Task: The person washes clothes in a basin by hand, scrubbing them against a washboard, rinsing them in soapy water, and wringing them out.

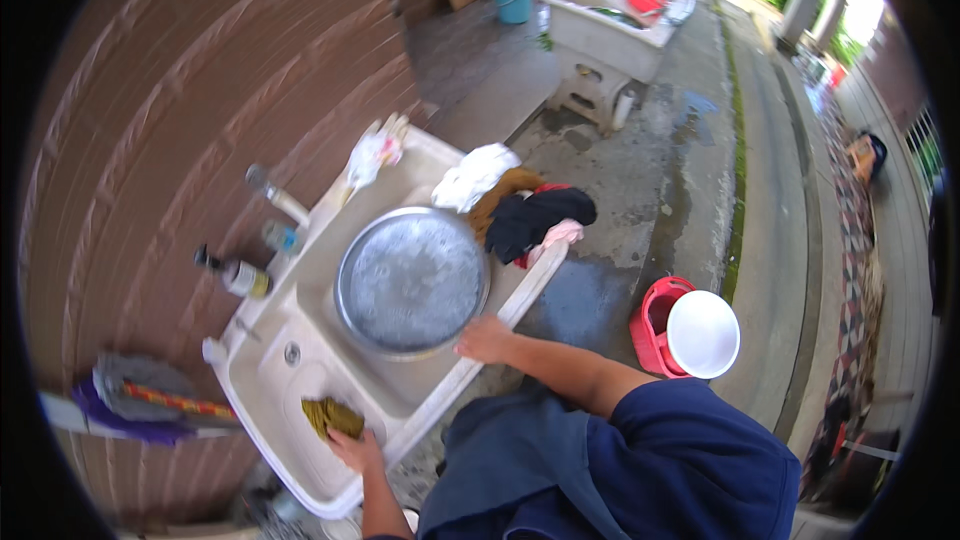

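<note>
My left hand (354,450) grips a wet-looking olive-green cloth (330,417) in the small basin at the near left of a double laundry sink (442,390). Over at the sink's front edge, my right hand (484,340) rests beside a round metal basin (411,281) of soapy water; whether its fingers hold the basin's rim or the sink edge I cannot tell. A white cloth (474,176), a brown cloth (504,199), a black cloth (536,221) and a pink cloth (559,234) lie heaped on the far right end of the sink.
A faucet (277,195), a pump bottle (244,277) and a clear bottle (281,237) stand along the brick wall. White gloves (371,154) lie on the back corner. On the floor at right are a red bucket (649,330) and a white basin (703,334). Another sink (600,37) stands beyond.
</note>
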Tool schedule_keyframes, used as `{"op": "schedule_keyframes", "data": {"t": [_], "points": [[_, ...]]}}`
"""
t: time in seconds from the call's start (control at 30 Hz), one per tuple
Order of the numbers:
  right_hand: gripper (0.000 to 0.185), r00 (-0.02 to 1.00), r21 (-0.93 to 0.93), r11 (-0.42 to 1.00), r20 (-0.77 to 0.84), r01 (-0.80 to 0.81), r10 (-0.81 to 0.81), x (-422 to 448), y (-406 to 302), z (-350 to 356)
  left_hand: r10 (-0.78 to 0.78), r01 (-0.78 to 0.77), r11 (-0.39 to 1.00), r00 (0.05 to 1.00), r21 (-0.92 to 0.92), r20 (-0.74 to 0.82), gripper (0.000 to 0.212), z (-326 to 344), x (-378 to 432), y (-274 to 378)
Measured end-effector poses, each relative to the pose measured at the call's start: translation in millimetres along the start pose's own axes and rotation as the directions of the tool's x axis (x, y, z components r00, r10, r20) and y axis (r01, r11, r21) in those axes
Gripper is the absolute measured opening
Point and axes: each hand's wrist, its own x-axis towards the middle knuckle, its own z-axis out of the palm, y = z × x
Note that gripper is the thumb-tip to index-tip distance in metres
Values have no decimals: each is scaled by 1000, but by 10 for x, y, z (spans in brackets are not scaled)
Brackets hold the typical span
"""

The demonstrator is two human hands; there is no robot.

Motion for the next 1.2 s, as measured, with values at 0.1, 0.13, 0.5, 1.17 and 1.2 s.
{"op": "schedule_keyframes", "data": {"t": [0.1, 0.13, 0.5, 1.17, 1.2], "points": [[39, 999, -14, 999, 17, -30, 30, 51, -72, -213, 6, -6, 1000, 1000, 15, 5, 86, -50, 89, 85], [38, 1000, -20, 999, -11, -25, 25, 84, -99, -190, 2, -3, 1000, 1000, 31, 4, 86, -95, 140, 84], [35, 997, -93, 994, 43, -65, 69, 75, 24, -24, -101, 99, 995, 986, 27, 131, 84, -218, 33, 141], [48, 836, -55, 923, -446, -382, 319, -823, -205, 213, 25, 21, 988, 953, -150, 301, 91, -272, 92, 133], [45, 792, -3, 895, -466, -447, 394, -1020, -160, 268, 34, 14, 987, 954, -158, 297, 92, -247, 80, 145]]}}
